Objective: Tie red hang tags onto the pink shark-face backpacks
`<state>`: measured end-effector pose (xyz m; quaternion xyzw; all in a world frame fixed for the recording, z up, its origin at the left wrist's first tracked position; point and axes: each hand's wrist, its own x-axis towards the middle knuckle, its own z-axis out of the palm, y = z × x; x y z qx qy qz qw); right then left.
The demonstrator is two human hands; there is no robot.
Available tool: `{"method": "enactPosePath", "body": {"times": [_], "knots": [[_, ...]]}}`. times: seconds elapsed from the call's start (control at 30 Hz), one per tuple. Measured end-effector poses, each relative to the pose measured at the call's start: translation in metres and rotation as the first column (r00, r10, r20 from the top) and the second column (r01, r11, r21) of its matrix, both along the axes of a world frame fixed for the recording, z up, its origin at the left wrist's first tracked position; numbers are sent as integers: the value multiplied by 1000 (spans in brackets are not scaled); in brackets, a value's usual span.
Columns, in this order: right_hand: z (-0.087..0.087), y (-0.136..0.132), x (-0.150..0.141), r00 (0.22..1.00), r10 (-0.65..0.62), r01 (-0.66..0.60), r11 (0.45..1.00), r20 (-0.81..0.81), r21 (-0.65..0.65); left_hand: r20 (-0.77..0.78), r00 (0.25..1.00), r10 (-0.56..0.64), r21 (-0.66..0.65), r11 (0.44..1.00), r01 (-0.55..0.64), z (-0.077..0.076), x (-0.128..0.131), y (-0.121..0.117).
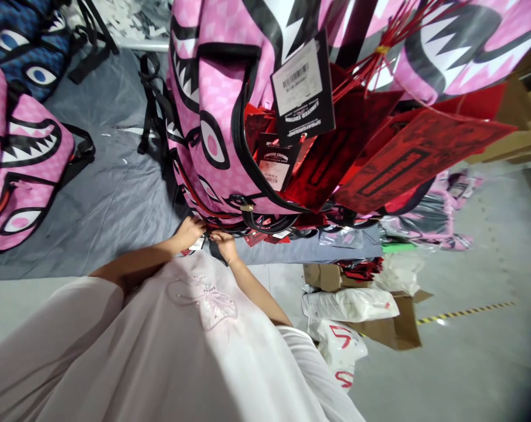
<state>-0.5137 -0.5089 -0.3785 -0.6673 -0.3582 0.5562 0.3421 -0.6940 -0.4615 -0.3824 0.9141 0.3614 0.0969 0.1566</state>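
Note:
My left hand (189, 233) is at the near edge of the stacked pink shark-mouth backpacks (219, 132), its fingers closed against the lower bag. A small white tag (197, 242) hangs just below it. Close beside, my right hand (224, 244) pinches something at the same edge, too small and shaded to make out. Above both hands, the top backpack gapes, stuffed with red printed tags (392, 164) and a bundle of red cords (380, 53). A black hang tag (303, 88) with a barcode label lies over the opening.
More pink backpacks (28, 158) and a blue one (32, 47) lie on the grey-covered table (111, 205) at left. On the floor at right are cardboard boxes (397, 322), white plastic bags (349, 305) and wrapped pink bags (428, 214). Yellow-black tape (467, 312) marks the floor.

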Motion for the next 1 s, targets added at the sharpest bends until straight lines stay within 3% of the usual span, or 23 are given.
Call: {"method": "enactPosePath", "body": {"times": [0.2,0.33,0.43,0.53,0.6,0.73,1.0], "knots": [[11,6,-3,995,-56,53,997,-78,-51,114,993,-20,15,1000,18,-2,-13,2],[15,10,0,992,-40,32,997,-118,-69,181,982,-45,-122,990,68,2,-11,-1],[17,12,6,991,-20,10,998,-135,-70,256,966,-39,-343,931,128,6,-3,-3],[18,13,11,988,-12,0,997,-155,-77,219,963,158,-550,835,-12,8,5,-2],[20,13,11,985,-16,1,996,-170,-91,158,955,253,-619,779,-104,6,7,1],[24,14,8,980,-46,21,991,-195,-129,112,946,303,-647,745,-162,-1,4,6],[25,16,8,968,-30,-10,987,-249,-158,22,974,224,-589,790,-168,12,9,9]]}}
